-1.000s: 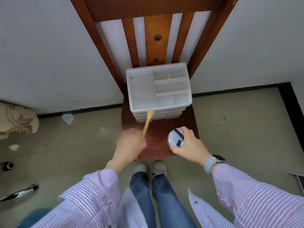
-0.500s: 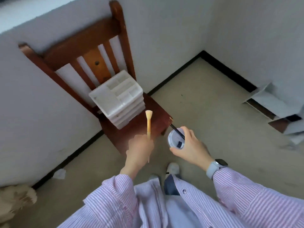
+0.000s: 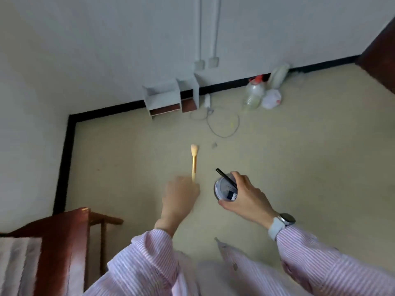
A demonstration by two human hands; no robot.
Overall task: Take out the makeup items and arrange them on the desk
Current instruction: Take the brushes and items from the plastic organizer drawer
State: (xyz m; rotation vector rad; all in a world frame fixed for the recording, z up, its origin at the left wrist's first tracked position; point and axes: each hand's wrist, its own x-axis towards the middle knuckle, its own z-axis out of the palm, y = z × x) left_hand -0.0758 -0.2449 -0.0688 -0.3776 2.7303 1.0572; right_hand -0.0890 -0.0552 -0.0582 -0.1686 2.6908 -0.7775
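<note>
My left hand (image 3: 180, 194) grips the lower end of a gold-handled makeup brush (image 3: 194, 160), whose pale bristles point away from me. In my right hand (image 3: 245, 197) I hold a round clear jar (image 3: 224, 190) with a dark label, together with a thin black pencil (image 3: 225, 178) lying across its lid. Both hands are raised over the beige floor. The white organizer and the desk are out of view.
The wooden chair's back (image 3: 64, 236) shows at the lower left. Against the far wall stand white open boxes (image 3: 168, 99), a plastic bottle (image 3: 253, 94), white bags (image 3: 272, 98) and a power strip with a loose cable (image 3: 222, 127). A dark wooden edge (image 3: 380, 54) sits at the upper right.
The view has swung right, away from the chair and the white organizer, toward the room's corner and far wall. Both hands keep their items and stay in front of me.
</note>
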